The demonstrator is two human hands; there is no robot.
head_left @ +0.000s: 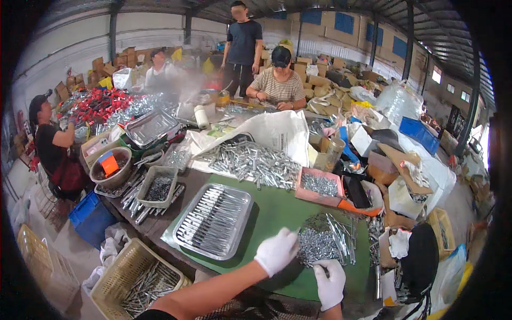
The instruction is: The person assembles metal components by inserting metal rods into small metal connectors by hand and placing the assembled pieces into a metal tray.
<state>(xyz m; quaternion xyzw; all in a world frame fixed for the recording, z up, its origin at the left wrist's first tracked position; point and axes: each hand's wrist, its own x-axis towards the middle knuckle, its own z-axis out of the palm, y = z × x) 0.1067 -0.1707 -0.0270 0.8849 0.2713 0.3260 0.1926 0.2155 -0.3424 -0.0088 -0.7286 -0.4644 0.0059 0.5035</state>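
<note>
My left hand, in a white glove, is at the left edge of a pile of small metal nuts. Its fingers are curled together, slightly blurred, and whatever they may hold is hidden. Along the pile's near edge, my gloved right hand has thumb and fingers drawn together; I cannot make out anything between them. Several long metal rods lie against the pile's right side. On the same green mat, left of my hands, a clear plastic tray holds rows of metal anchor bolts.
Beyond the mat, loose metal sleeves heap on a white sack. A pink box of small parts stands right of them. A yellow crate of rods sits lower left, near a blue bin. Several people work or stand across the tables.
</note>
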